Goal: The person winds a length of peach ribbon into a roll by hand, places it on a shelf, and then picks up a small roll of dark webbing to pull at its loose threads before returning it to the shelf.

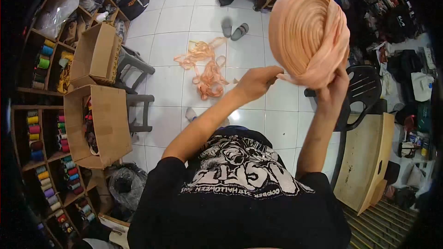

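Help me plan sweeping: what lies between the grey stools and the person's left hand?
In the head view, tangled peach strips lie on the tiled floor between the stools and the left hand.

Peach fabric roll [304, 37] — layered, held aloft; strip [284, 78] extending leftward.

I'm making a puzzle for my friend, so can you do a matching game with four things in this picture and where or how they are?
1. peach roll
2. loose peach strips
3. sandals
4. thread spools

A. on the wooden shelves
B. tangled on the floor
C. held up in the right hand
D. grey and close together

Pairs: 1-C; 2-B; 3-D; 4-A
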The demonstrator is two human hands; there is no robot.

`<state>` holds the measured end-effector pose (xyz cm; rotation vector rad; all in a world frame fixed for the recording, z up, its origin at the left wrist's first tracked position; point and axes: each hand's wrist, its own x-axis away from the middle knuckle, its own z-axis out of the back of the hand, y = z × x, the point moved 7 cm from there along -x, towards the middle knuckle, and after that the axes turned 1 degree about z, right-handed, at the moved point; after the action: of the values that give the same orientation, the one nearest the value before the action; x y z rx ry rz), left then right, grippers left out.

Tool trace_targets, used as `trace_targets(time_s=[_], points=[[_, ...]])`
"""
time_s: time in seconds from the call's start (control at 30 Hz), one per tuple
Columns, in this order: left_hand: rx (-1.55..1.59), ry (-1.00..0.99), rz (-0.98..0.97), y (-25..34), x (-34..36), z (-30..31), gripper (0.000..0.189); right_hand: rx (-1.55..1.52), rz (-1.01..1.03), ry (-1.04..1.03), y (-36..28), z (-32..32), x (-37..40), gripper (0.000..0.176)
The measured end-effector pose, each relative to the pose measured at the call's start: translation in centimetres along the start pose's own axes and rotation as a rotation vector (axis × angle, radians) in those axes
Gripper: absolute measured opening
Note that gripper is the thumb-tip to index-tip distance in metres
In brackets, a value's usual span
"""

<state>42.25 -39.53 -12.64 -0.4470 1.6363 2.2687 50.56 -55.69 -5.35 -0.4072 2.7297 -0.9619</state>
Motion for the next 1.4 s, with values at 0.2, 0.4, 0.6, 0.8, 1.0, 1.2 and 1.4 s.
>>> trace_targets(time_s=[0.2,0.4,0.6,0.8,1.0,1.2,1.4], points=[[-0.654,-0.115,-0.321,-2.8,-3.0,6.2,0.009,0.522,-0.098,-0.070,-0.5,0.5,2.8,0.041],[-0.954,-0.084,-0.326,1.9,-5.6,8.3,0.016,1.186,-0.130,-0.062,1.3,1.1,3.5,0.035],[-0.454,0.024,-0.051,5.1,-1.9,3.2,0.015,0.749,0.288,0.310,1.4,2.8,2.2,0.028],[0.011,0.085,0.071,5.1,2.5,0.8,0.016,0.233,0.319,0.352,-0.9,1.3,-0.2,0.030],[-0.247,-0.029,-0.030,-1.2,3.0,1.5,0.014,0.157,-0.077,-0.010,-1.9,2.0,0.4,0.039],[-0.748,0.022,-0.348,-1.3,-4.0,6.6,0.013,1.128,-0.453,-0.495,0.5,-0.9,3.5,0.044],[-0.393,0.038,-0.054,1.9,-1.5,2.6,0.015,1.421,0.425,0.128,-3.5,3.5,1.2,0.032]])
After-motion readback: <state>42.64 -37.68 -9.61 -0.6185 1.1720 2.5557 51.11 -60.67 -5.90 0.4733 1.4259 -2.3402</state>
